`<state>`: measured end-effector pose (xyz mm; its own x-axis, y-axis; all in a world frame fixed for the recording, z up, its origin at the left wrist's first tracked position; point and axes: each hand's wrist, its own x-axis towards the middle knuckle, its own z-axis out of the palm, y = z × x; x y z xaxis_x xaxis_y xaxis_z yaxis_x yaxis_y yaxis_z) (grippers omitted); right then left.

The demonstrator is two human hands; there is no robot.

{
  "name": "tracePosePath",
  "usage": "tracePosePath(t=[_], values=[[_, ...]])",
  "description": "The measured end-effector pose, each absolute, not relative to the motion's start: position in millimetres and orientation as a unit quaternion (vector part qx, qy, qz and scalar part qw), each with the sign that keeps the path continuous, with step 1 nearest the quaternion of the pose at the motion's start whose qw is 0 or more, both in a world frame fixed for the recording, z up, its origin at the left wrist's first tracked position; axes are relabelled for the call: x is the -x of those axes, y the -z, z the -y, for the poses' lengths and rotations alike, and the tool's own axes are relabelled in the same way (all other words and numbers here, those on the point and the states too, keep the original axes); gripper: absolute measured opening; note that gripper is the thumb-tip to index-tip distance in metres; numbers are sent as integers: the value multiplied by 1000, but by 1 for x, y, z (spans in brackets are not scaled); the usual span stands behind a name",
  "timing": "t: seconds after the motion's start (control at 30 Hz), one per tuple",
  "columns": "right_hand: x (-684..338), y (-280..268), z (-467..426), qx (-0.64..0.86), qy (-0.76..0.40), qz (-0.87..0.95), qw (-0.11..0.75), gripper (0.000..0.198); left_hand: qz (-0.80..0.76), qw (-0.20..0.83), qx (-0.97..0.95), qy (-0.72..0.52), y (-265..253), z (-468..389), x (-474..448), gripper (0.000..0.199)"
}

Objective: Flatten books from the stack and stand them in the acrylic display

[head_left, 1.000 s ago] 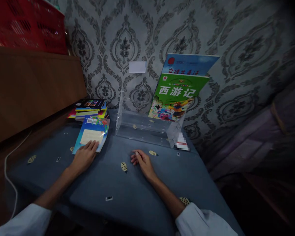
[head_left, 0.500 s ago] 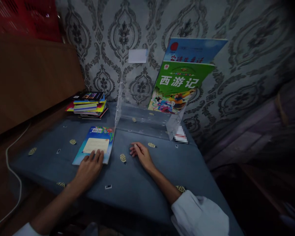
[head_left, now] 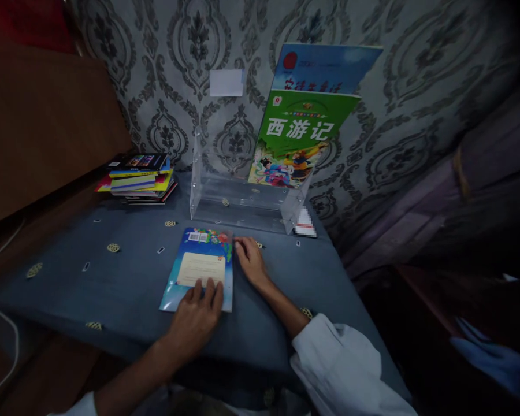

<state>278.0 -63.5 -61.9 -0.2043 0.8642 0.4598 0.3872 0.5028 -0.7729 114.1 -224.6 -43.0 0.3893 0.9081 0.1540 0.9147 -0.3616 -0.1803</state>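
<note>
A blue book [head_left: 201, 268] lies back cover up on the cloth-covered table, its barcode at the far edge. My left hand [head_left: 198, 309] rests flat on its near part, fingers stretched out over the pale text panel. At the book's right edge is my right hand [head_left: 250, 259], fingers loosely curved and apart, with the fingertips at or very near the edge. Behind the book stands a clear acrylic book rack [head_left: 238, 216]. A green book [head_left: 299, 136] leans in it, in front of a taller blue book [head_left: 325, 66].
A stack of books [head_left: 141, 180] sits at the table's back left. A small white object [head_left: 304, 224], partly pixelated, stands by the rack's right foot. The patterned wall [head_left: 164, 69] rises behind, with a white card [head_left: 226, 82] above the rack. A white cable [head_left: 15, 341] hangs at left.
My left hand has slid the blue book to the right across the table, in front of the rack. The book now lies beside my right hand. The camera view has shifted slightly.
</note>
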Motion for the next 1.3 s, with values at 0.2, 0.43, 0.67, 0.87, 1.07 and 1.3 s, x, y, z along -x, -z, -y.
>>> tracePosePath(t=[0.2, 0.43, 0.67, 0.87, 1.07, 1.3], values=[[-321, 67, 53, 475, -198, 733, 444, 25, 463, 109, 879, 26, 40, 214, -165, 49], [-346, 75, 61, 479, -190, 745, 423, 25, 404, 11, 911, 88, 36, 196, -162, 62], [-345, 73, 67, 465, -193, 766, 399, 30, 564, -9, 823, 74, 31, 122, -95, 51], [-346, 71, 68, 466, -199, 760, 406, 30, 575, -39, 814, 70, 27, 83, -73, 53], [-347, 67, 66, 471, -202, 751, 416, 27, 552, -17, 830, 82, 30, 77, -85, 49], [-347, 65, 66, 481, -212, 735, 427, 28, 516, -10, 850, 106, 39, 69, -105, 49]])
